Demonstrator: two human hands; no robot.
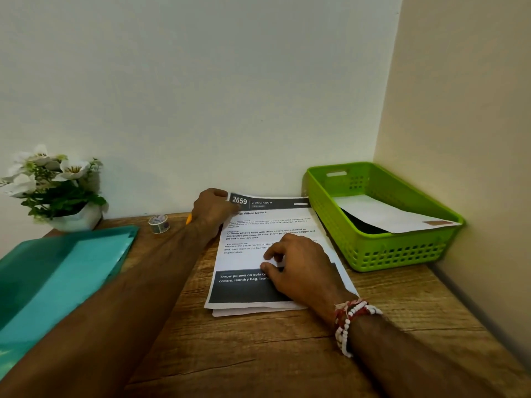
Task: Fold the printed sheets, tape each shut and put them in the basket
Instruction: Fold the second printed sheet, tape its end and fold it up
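Note:
A small stack of printed sheets (253,225) lies on the wooden table (258,346), the top one with a dark header and a dark band near its bottom. My left hand (212,209) pinches the top sheet's far left corner, which is lifted slightly. My right hand (301,268) presses flat on the lower half of the same sheet, fingers spread. A green plastic basket (382,251) stands to the right against the wall, with one folded, taped sheet (385,214) inside. A roll of patterned tape (159,223) sits left of my left wrist.
A teal folder (57,280) lies at the left of the table. A white pot of artificial white flowers (57,191) stands at the back left. Something yellow (188,218) shows just behind my left forearm. Walls close the back and right sides.

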